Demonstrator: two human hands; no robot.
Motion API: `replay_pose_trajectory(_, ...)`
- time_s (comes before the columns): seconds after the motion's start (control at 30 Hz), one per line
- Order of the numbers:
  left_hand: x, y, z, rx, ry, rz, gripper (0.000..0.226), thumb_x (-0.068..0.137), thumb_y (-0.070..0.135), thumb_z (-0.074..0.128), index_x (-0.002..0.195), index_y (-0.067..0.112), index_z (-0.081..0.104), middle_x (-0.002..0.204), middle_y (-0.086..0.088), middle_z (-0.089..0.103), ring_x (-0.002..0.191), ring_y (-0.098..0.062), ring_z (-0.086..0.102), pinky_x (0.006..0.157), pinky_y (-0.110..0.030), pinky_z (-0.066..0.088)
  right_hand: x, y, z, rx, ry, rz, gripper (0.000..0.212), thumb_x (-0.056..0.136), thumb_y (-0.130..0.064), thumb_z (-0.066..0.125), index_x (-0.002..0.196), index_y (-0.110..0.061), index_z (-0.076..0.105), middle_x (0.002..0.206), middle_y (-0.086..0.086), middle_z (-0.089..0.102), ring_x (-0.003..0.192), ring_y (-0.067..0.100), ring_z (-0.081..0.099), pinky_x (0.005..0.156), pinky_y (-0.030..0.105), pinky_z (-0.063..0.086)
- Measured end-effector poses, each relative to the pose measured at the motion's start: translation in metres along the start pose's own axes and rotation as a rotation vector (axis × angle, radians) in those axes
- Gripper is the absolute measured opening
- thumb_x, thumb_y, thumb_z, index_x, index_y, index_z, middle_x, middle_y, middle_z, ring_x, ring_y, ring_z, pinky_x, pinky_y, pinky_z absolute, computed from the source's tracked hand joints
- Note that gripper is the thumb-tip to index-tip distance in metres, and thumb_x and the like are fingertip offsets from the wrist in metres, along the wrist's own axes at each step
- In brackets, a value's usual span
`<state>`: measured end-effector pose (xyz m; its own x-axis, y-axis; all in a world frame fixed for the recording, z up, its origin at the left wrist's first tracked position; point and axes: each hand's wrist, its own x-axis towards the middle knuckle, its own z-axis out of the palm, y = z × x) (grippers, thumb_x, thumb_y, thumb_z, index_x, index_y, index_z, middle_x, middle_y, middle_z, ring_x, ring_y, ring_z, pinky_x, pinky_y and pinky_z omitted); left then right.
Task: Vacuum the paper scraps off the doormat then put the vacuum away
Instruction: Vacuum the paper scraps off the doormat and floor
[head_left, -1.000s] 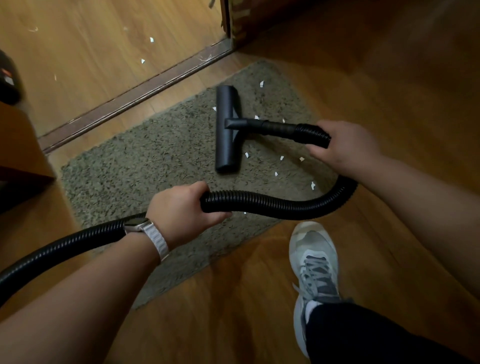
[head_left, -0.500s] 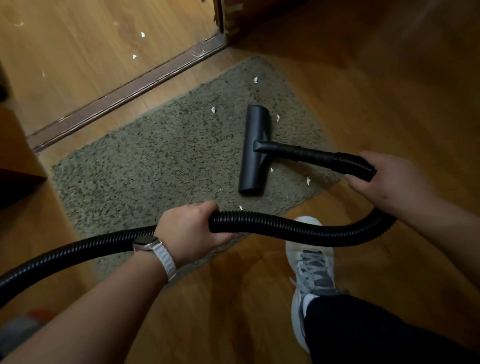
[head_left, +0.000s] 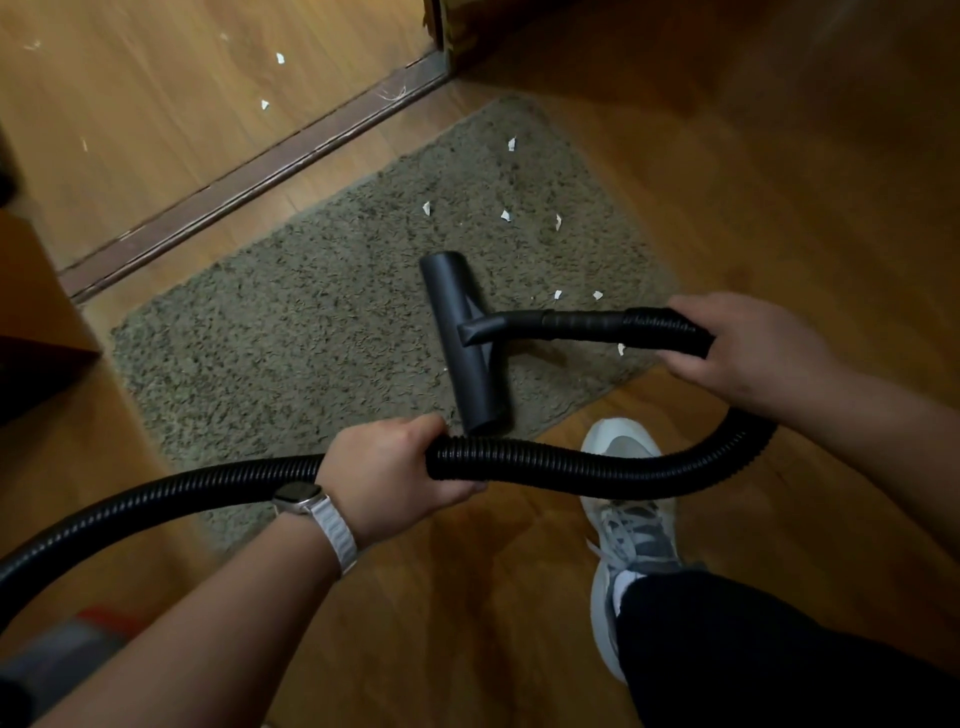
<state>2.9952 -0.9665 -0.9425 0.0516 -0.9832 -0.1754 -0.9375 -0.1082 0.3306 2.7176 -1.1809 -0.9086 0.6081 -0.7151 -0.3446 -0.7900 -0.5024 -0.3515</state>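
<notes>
A grey-green shaggy doormat lies on the wooden floor. Several white paper scraps dot its right half. The black T-shaped vacuum nozzle rests on the mat near its front edge. My right hand grips the ribbed end of the black hose just behind the nozzle tube. My left hand, with a watch on its wrist, grips the black ribbed hose lower down; the hose loops between both hands and runs off to the lower left.
A dark door threshold strip runs diagonally behind the mat, with a few scraps on the lighter floor beyond. A wooden furniture edge stands at the left. My grey sneaker stands just in front of the mat.
The nozzle has been pulled back across the mat toward its front edge. Fewer scraps lie around it, and both hands came nearer with the hose.
</notes>
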Motion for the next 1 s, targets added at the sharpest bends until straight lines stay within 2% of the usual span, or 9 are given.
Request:
replay_pose_trajectory(0.17,-0.003,0.014,0.005,-0.044,0.011,0.006,0.059,0.067,0.084,0.047,0.077,0.027,0.061,0.063,0.011,0.061,0.055,-0.013,0.061,0.044,-0.028,0.046,-0.018,0.008,-0.025,-0.14,-0.025,0.024,0.033,0.085,-0.043,0.064,0.117,-0.034,0.061,0.089,-0.008,0.058,0.081,0.018,0.056,0.059,0.033,0.044)
replay_pose_trajectory(0.33,-0.012,0.016,0.005,-0.022,-0.019,0.023,0.056,0.068,0.083,0.046,0.075,0.029,0.06,0.06,0.012,0.057,0.052,-0.012,0.059,0.043,-0.024,0.041,-0.028,-0.005,-0.007,-0.156,-0.088,-0.073,0.039,0.085,-0.041,0.067,0.123,-0.033,0.061,0.083,-0.013,0.047,0.073,0.014,0.048,0.053,0.028,0.032)
replay_pose_trajectory(0.43,-0.016,0.013,0.003,0.001,-0.04,0.028,0.055,0.068,0.082,0.046,0.074,0.029,0.06,0.059,0.011,0.057,0.052,-0.012,0.059,0.045,-0.021,0.033,-0.031,-0.012,0.006,-0.163,-0.06,-0.091,0.042,0.081,-0.039,0.068,0.121,-0.025,0.064,0.08,-0.01,0.045,0.071,0.022,0.054,0.052,0.028,0.035)
replay_pose_trajectory(0.53,-0.014,0.012,0.004,-0.005,-0.036,0.024,0.055,0.068,0.082,0.047,0.074,0.029,0.06,0.059,0.011,0.055,0.051,-0.012,0.059,0.045,-0.021,0.033,-0.03,-0.01,0.008,-0.159,-0.019,-0.077,0.043,0.083,-0.038,0.069,0.123,-0.024,0.063,0.083,-0.008,0.047,0.081,0.027,0.06,0.055,0.031,0.038)
replay_pose_trajectory(0.63,-0.009,0.013,0.008,-0.027,-0.033,-0.002,0.057,0.066,0.083,0.049,0.075,0.028,0.06,0.061,0.011,0.058,0.055,-0.015,0.061,0.045,-0.024,0.041,-0.028,0.002,0.005,-0.117,-0.045,-0.001,0.037,0.087,-0.04,0.067,0.122,-0.03,0.061,0.088,-0.008,0.053,0.084,0.02,0.056,0.059,0.033,0.04)
replay_pose_trajectory(0.7,-0.007,0.014,0.01,-0.04,-0.03,-0.013,0.056,0.066,0.083,0.05,0.076,0.029,0.06,0.063,0.011,0.061,0.057,-0.014,0.063,0.046,-0.024,0.04,-0.028,0.012,0.001,-0.065,-0.031,0.051,0.03,0.088,-0.039,0.066,0.117,-0.033,0.061,0.087,-0.009,0.055,0.08,0.016,0.054,0.06,0.033,0.041)
replay_pose_trajectory(0.83,-0.003,0.019,0.01,-0.057,-0.026,-0.045,0.061,0.066,0.086,0.044,0.076,0.028,0.06,0.061,0.011,0.059,0.056,-0.012,0.061,0.044,-0.024,0.039,-0.032,0.028,-0.012,0.007,0.027,0.183,0.019,0.091,-0.035,0.065,0.108,-0.03,0.063,0.079,-0.008,0.057,0.067,0.01,0.05,0.052,0.028,0.031)
replay_pose_trajectory(0.93,0.002,0.026,0.008,-0.084,-0.029,-0.068,0.063,0.066,0.085,0.043,0.079,0.027,0.062,0.059,0.012,0.057,0.054,-0.011,0.059,0.044,-0.025,0.044,-0.041,0.035,-0.019,0.046,0.078,0.27,0.011,0.093,-0.034,0.063,0.101,-0.027,0.061,0.073,-0.005,0.057,0.063,0.01,0.052,0.05,0.03,0.033)
replay_pose_trajectory(1.0,0.007,0.033,0.008,-0.091,-0.016,-0.046,0.059,0.067,0.083,0.047,0.078,0.027,0.061,0.057,0.014,0.052,0.052,-0.011,0.058,0.042,-0.024,0.043,-0.052,0.041,-0.017,0.038,0.112,0.336,0.015,0.094,-0.036,0.062,0.105,-0.026,0.061,0.073,-0.004,0.056,0.063,0.011,0.052,0.049,0.03,0.032)
